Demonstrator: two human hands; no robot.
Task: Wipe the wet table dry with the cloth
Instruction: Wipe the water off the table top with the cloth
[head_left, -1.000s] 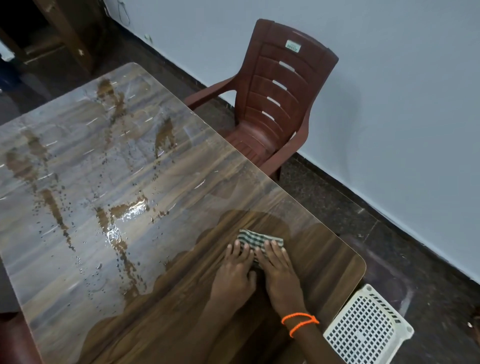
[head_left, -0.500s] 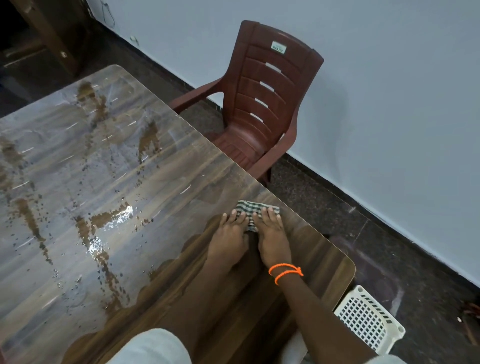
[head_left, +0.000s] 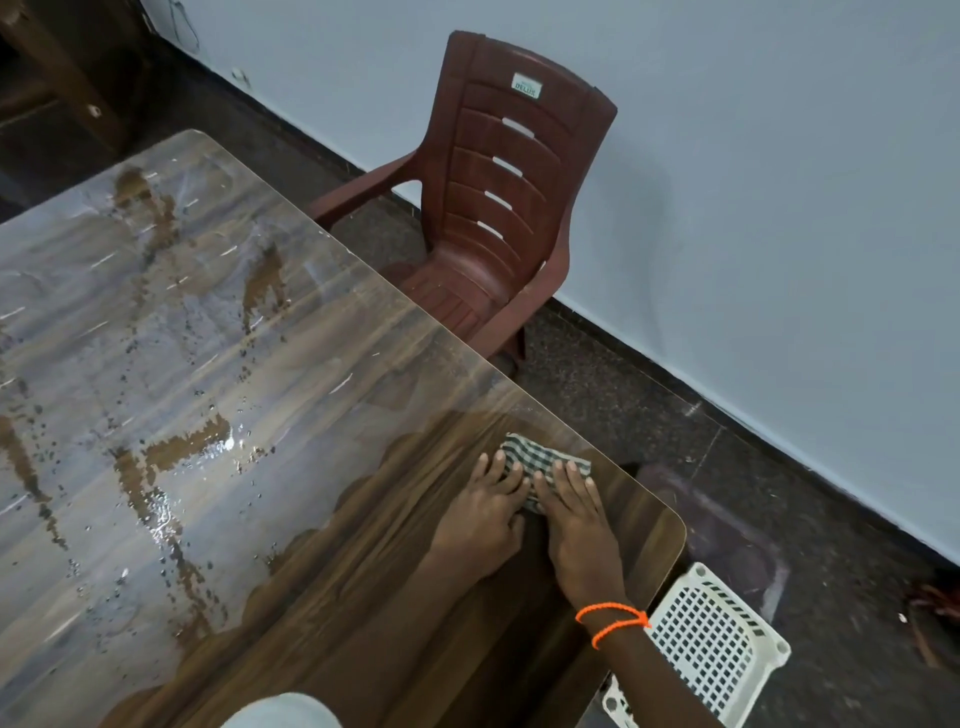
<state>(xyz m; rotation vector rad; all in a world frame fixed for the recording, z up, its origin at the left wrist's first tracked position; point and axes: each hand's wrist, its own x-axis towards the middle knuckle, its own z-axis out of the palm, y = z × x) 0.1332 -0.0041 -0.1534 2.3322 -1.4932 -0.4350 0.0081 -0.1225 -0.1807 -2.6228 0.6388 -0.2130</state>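
Head view: cloth (head_left: 540, 470) lies folded flat on the table (head_left: 363, 597), near its right edge, close to the near right corner. Left hand (head_left: 480, 519) and right hand (head_left: 574, 519) sit side by side on it, fingers straight and spread, pressing down flat, no curl, no pinch. Cloth is under the fingertips of both; its far part pokes out beyond them, its near edge shows in the gap between the hands. Orange band (head_left: 613, 621) on the right wrist. Water (head_left: 171, 452) in puddles and droplets covers the left and far part of the table. Chair (head_left: 493, 218) stands beyond the right edge, basket (head_left: 711, 644) on the floor off the near right corner.
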